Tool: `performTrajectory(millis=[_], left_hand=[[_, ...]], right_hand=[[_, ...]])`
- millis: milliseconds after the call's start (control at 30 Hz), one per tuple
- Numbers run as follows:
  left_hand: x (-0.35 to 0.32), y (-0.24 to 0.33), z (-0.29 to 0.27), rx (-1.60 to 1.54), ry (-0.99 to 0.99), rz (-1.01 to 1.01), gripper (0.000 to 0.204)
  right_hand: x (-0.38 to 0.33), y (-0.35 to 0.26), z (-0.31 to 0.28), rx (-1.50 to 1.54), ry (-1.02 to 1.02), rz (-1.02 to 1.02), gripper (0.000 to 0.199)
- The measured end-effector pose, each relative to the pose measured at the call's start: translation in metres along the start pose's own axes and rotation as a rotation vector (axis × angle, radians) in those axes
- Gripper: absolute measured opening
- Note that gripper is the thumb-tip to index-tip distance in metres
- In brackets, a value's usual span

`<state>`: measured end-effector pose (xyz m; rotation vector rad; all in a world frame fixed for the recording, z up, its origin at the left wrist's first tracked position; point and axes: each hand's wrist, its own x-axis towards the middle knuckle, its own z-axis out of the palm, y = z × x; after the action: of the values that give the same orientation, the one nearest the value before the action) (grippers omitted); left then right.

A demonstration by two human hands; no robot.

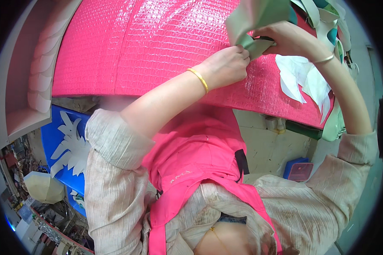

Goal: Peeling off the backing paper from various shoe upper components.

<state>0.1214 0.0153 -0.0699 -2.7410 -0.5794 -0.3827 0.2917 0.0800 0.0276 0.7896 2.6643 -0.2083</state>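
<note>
Both my hands are raised over the pink desk [157, 46], which wears a bubbly, quilted pink cover. My left hand [225, 66] has its grip pressed together, fingers curled and pinching the lower edge of a pale green piece [253, 17] of thin sheet material. A gold bangle [198, 79] sits on that wrist. My right hand [291, 40] meets it from the other side, its grip also closed on the same green piece, thumb and fingers nipping a fold just beside my left fingertips. A thin bracelet [324, 59] circles the right wrist. The green piece stands up from between my hands toward the top edge of the view, held clear of the desk.

Just beyond my right hand, a heap of cut shapes [327, 21] in pale green, teal and white lies at the far right of the desk. Beside my right forearm, white cutouts [304, 78] lie flat on the pink cover. Another pale green shape [334, 123] hangs over the desk's edge by my right elbow.

Below the desk on my left is a blue bin [57, 131] holding white cutouts. On my right, lower down, is a small blue box [298, 170]. I wear a pink apron [195, 161] over a beige shirt.
</note>
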Motion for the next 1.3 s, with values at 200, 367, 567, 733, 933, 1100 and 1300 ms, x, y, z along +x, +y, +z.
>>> performTrajectory(millis=[200, 367, 567, 733, 933, 1100, 1300], left_hand=[[-0.005, -0.007, -0.006, 0.027, -0.039, 0.054, 0.008], [0.000, -0.004, -0.001, -0.006, 0.038, 0.058, 0.008], [-0.016, -0.015, -0.013, 0.065, 0.063, 0.103, 0.009], [-0.038, -0.023, -0.025, 0.067, 0.061, 0.097, 0.010], [-0.058, -0.021, -0.033, 0.045, -0.046, 0.139, 0.007], [-0.069, -0.012, -0.044, 0.160, 0.057, 0.004, 0.008], [-0.082, 0.015, -0.027, 0.118, -0.057, -0.294, 0.011]], right_hand=[[-0.011, -0.030, -0.009, 0.292, -0.021, 0.047, 0.016], [-0.024, -0.040, 0.015, 0.175, -0.232, 0.184, 0.023], [-0.034, -0.040, 0.021, 0.501, 0.201, 0.262, 0.024], [-0.010, -0.060, 0.029, 0.888, 0.084, 0.405, 0.032], [-0.005, -0.069, 0.050, 0.630, 0.078, 0.308, 0.031], [0.007, -0.050, 0.002, 0.350, 0.045, 0.152, 0.021], [0.048, -0.071, 0.036, 0.180, 0.446, -0.038, 0.029]])
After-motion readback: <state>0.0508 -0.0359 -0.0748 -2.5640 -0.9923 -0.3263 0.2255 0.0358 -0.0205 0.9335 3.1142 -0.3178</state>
